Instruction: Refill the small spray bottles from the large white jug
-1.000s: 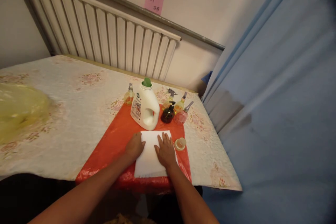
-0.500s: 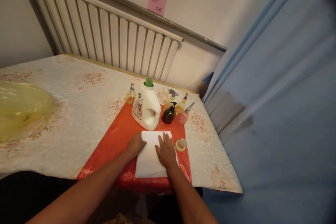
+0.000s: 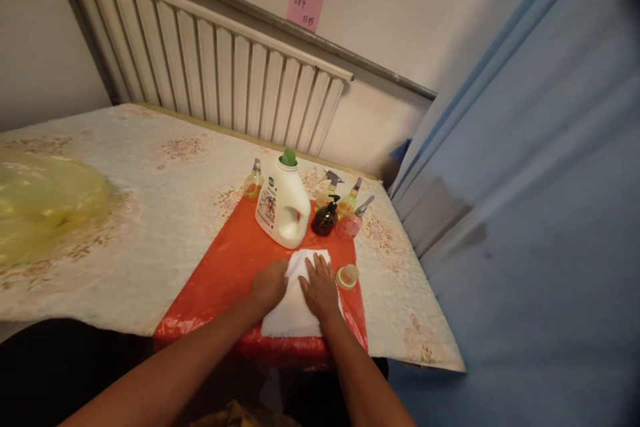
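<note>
A folded white cloth (image 3: 293, 317) lies on a red plastic sheet (image 3: 215, 267) at the front of the table. My left hand (image 3: 269, 287) is closed on the cloth's upper left edge, where the fabric is bunched. Flat on its upper right part rests my right hand (image 3: 321, 288), fingers spread. Just right of that hand sits a pale round cap (image 3: 347, 276). Beyond the cloth stands a white detergent jug (image 3: 285, 207) with a green spout; its handle faces right.
Right of the jug stand a dark pump bottle (image 3: 325, 217), a pink bottle (image 3: 349, 225) and two yellowish spray bottles (image 3: 347, 203). Another spray bottle (image 3: 253, 181) is behind left. A yellow plastic bag (image 3: 50, 207) lies left; a blue curtain (image 3: 500, 213) hangs right.
My left hand has moved right, pulling in and wrinkling the cloth's upper left edge. My right hand stays spread on the cloth. The view has shifted slightly.
</note>
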The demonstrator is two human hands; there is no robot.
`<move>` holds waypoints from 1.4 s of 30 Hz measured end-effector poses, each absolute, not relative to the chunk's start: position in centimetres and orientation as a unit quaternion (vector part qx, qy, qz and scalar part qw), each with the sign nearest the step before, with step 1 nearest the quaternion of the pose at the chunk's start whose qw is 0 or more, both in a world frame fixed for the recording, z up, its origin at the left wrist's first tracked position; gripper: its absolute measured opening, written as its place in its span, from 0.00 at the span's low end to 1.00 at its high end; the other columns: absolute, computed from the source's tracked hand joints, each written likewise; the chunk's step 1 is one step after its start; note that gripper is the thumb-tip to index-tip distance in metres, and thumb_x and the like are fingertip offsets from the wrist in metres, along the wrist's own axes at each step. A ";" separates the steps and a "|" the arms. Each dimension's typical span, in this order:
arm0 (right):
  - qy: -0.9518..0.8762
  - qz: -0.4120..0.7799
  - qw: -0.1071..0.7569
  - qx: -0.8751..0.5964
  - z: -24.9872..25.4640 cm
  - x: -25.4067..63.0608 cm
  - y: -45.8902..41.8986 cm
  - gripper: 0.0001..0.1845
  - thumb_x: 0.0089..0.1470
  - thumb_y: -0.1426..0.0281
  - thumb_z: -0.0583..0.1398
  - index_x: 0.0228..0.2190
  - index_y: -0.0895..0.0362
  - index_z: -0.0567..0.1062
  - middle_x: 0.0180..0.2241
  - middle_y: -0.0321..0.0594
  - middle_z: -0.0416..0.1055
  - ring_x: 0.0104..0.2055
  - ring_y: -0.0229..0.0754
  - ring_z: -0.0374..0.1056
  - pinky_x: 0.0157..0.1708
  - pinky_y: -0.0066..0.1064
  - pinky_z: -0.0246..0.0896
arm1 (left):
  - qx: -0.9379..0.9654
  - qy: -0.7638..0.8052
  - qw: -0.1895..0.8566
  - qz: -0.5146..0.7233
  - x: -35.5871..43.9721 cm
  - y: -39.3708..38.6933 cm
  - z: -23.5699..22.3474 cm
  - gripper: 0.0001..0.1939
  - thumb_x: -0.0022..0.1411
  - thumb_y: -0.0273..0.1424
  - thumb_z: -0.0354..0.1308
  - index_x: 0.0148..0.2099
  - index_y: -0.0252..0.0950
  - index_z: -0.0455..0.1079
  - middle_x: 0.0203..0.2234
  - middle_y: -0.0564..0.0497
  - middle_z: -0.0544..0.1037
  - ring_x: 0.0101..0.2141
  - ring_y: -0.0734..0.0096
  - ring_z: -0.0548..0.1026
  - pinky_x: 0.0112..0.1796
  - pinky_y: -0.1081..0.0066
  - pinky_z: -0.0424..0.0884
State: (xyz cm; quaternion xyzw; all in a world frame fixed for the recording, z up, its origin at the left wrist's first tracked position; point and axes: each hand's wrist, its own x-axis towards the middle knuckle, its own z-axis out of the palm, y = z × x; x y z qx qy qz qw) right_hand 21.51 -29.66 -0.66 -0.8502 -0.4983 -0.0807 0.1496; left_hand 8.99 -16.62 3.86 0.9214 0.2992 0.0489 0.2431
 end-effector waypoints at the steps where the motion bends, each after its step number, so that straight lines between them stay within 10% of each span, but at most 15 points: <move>1: -0.496 -0.082 0.175 -0.846 -0.9 21.7 -29.7 0.28 0.66 0.61 0.53 0.63 0.58 0.64 0.68 0.52 0.56 0.71 0.53 0.47 0.67 0.52 0.43 | 0.928 0.284 0.237 0.053 8.8 -17.0 4.2 0.10 0.63 0.25 0.50 0.44 0.36 0.70 0.44 0.43 0.77 0.46 0.58 0.75 0.45 0.64 0.68; 7: -0.389 -0.122 0.352 -0.843 -1.0 23.4 -29.8 0.30 0.64 0.70 0.47 0.64 0.66 0.59 0.62 0.60 0.63 0.66 0.51 0.57 0.63 0.49 0.54 | 0.962 0.192 0.174 0.091 7.1 -18.9 5.1 0.10 0.65 0.23 0.48 0.41 0.37 0.71 0.38 0.46 0.76 0.39 0.63 0.74 0.39 0.68 0.68; 14: -0.479 -0.118 0.310 -0.813 4.2 23.4 -31.7 0.24 0.58 0.78 0.50 0.50 0.55 0.76 0.59 0.51 0.66 0.64 0.53 0.57 0.62 0.49 0.54 | 0.968 0.112 0.109 0.197 3.7 -21.1 5.1 0.10 0.68 0.25 0.49 0.36 0.37 0.69 0.31 0.49 0.73 0.31 0.67 0.70 0.32 0.70 0.64; 22: -0.578 -0.021 0.310 -0.755 9.5 20.2 -34.9 0.08 0.51 0.76 0.56 0.33 0.55 0.74 0.34 0.42 0.75 0.39 0.48 0.69 0.43 0.38 0.63 | 0.926 0.112 0.255 0.255 -3.0 -21.4 8.2 0.07 0.61 0.22 0.50 0.32 0.37 0.64 0.30 0.50 0.71 0.33 0.67 0.68 0.34 0.69 0.61; 31: -0.506 0.204 0.398 -0.738 12.8 13.6 -32.4 0.05 0.51 0.68 0.60 0.31 0.55 0.75 0.28 0.34 0.72 0.32 0.41 0.67 0.33 0.29 0.60 | 0.794 0.213 0.550 0.150 -10.1 -15.5 12.1 0.13 0.58 0.41 0.56 0.33 0.36 0.64 0.27 0.56 0.66 0.30 0.71 0.64 0.31 0.72 0.61; 42: -0.461 0.286 0.353 -0.762 6.3 13.9 -21.0 0.07 0.45 0.67 0.61 0.28 0.57 0.77 0.28 0.35 0.74 0.32 0.42 0.68 0.33 0.31 0.61 | 0.780 0.425 0.447 0.102 -9.6 -5.6 7.3 0.08 0.50 0.33 0.55 0.34 0.37 0.68 0.26 0.55 0.71 0.30 0.68 0.70 0.31 0.73 0.62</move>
